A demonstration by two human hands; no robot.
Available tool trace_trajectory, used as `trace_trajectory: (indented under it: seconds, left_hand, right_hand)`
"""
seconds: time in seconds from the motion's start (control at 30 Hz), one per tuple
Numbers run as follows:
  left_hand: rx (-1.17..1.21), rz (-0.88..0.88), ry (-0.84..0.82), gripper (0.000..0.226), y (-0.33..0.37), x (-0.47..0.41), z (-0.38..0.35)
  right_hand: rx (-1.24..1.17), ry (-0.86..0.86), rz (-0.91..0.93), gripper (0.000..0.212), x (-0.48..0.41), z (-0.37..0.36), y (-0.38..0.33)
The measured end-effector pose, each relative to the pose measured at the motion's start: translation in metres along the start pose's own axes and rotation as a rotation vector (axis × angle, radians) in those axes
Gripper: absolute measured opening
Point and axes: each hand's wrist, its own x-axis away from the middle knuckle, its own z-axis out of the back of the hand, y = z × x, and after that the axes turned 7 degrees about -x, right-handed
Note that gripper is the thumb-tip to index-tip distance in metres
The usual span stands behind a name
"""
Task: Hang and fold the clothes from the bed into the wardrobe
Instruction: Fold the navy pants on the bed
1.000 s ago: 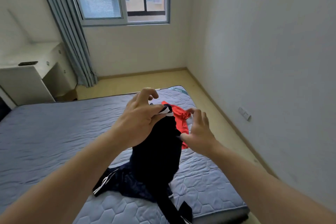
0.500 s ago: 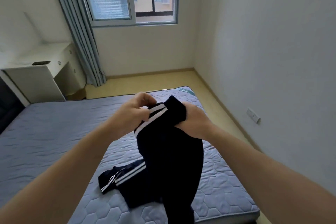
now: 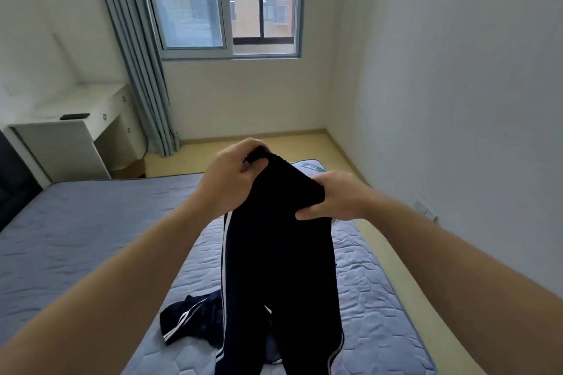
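The bed (image 3: 76, 237) fills the lower left and centre of the frame, its grey quilted mattress running off the bottom edge. Over its lower-centre part hang the dark trousers (image 3: 280, 268), white stripes down their sides, raised by the waistband at mid-frame; the leg ends drop out of sight below. A dark striped bundle (image 3: 189, 320) lies on the mattress just left of them, and I cannot tell whether it is a trailing leg or another garment. The left hand (image 3: 231, 183) has its grip pinched on the upper left end of the waistband. The right hand (image 3: 332, 198) holds the right end, its grip closed with the thumb under the cloth.

The step looks like straightening the trousers for folding or hanging. It likely goes best with both grips at the outer ends of the waistband. Draw it taut, lift until the legs clear the mattress, and match the stripes before creasing. The wardrobe is not in view.
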Motion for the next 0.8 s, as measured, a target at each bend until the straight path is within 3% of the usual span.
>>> trace_trajectory:
  seconds: [0.23, 0.5, 0.67, 0.8]
  left_hand:
    - [0.033, -0.064, 0.146, 0.024, 0.014, -0.052, 0.037]
    - [0.029, -0.049, 0.225, 0.021, 0.016, -0.084, 0.064]
    - [0.024, -0.006, 0.248, 0.019, 0.014, -0.084, 0.063]
    - [0.007, -0.021, 0.210, 0.024, 0.012, -0.083, 0.062]
  right_hand:
    - [0.019, 0.196, 0.167, 0.049, -0.011, 0.067, -0.029]
    - [0.184, 0.176, 0.176, 0.029, -0.028, 0.120, -0.056]
    - [0.165, 0.181, 0.263, 0.027, -0.032, 0.126, -0.065]
    - [0.177, 0.087, 0.246, 0.020, -0.034, 0.133, -0.072]
